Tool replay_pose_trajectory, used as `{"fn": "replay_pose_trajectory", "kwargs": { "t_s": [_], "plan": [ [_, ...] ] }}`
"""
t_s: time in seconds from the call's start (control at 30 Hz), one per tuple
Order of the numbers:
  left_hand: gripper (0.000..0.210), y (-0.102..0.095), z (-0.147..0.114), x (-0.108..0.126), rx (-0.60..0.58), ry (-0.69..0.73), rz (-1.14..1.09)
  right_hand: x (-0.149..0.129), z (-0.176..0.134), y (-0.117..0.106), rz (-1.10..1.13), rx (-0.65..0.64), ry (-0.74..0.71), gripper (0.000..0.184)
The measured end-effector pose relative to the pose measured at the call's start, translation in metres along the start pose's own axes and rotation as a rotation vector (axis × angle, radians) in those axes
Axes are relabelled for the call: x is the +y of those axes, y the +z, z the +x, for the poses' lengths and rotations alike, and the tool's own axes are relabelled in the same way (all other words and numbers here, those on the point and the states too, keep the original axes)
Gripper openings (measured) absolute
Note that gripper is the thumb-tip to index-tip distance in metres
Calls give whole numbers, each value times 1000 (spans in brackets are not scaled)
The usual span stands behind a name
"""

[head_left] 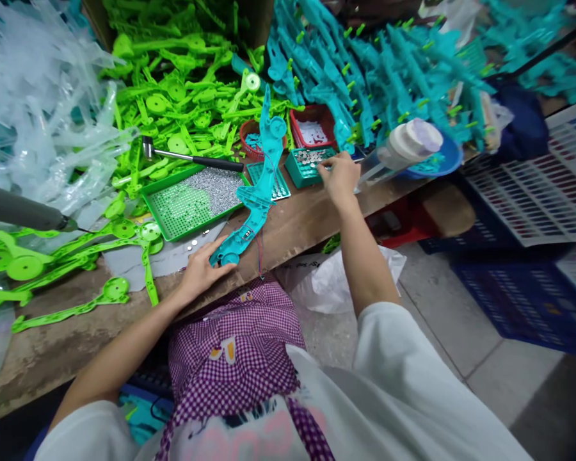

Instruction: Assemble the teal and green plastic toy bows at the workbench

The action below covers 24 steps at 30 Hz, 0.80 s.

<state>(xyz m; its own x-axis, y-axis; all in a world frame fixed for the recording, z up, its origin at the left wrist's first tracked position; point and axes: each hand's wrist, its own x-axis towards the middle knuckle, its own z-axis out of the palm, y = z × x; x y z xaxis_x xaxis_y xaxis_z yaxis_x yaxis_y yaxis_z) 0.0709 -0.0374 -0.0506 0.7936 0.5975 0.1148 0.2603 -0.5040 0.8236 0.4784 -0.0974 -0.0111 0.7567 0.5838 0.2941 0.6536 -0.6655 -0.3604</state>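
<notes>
My left hand [204, 269] grips the near end of a long turquoise plastic shell half [256, 208], which lies on the bench with thin red and blue wires trailing from it. Over the right edge of a small teal basket [300, 173] is my right hand [342, 178], fingers pinched together. Small round silvery pieces lie in that basket; whether one is between my fingertips is hidden. Partly behind the shell sits a flat tray [281, 186] with more round pieces. A red basket [333, 118] of small white parts stands just behind the teal one.
A green tray [173, 214] of tiny metal screws and a hammer [196, 159] lie left of the shell. Piles of lime-green parts [173, 89] and turquoise shells [388, 70] fill the back. A power screwdriver [24, 208] juts in from the left. A white-lidded bottle [403, 147] stands right.
</notes>
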Motion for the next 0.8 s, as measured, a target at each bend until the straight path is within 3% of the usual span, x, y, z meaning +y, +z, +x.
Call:
{"fn": "replay_pose_trajectory", "kwargs": {
  "t_s": [0.1, 0.17, 0.27, 0.37, 0.43, 0.5, 0.67, 0.8],
  "plan": [
    [64, -1, 0, 1, -8, -15, 2, -11, 5, -16, -13, -26, 8, 15],
    [65, -1, 0, 2, -13, -28, -2, -25, -8, -26, 38, 34, -37, 15],
    [64, -1, 1, 3, -23, -36, -14, -57, -69, -29, 257, 202, -328, 12],
    [63, -2, 1, 5, -21, -33, -22, -86, -150, -10, 387, 173, -596, 5],
    [63, -2, 2, 6, -15, -32, -23, -97, -188, 7, 375, 143, -592, 5],
    [63, -2, 2, 6, -15, -31, -22, -100, -206, 21, 365, 124, -540, 7],
    [64, -1, 2, 4, -12, -32, -21, -98, -206, 28, 383, 95, -551, 11],
    [64, 2, 1, 2, 10, -25, -21, -100, -208, 27, 335, 79, -481, 13]
  ]
}}
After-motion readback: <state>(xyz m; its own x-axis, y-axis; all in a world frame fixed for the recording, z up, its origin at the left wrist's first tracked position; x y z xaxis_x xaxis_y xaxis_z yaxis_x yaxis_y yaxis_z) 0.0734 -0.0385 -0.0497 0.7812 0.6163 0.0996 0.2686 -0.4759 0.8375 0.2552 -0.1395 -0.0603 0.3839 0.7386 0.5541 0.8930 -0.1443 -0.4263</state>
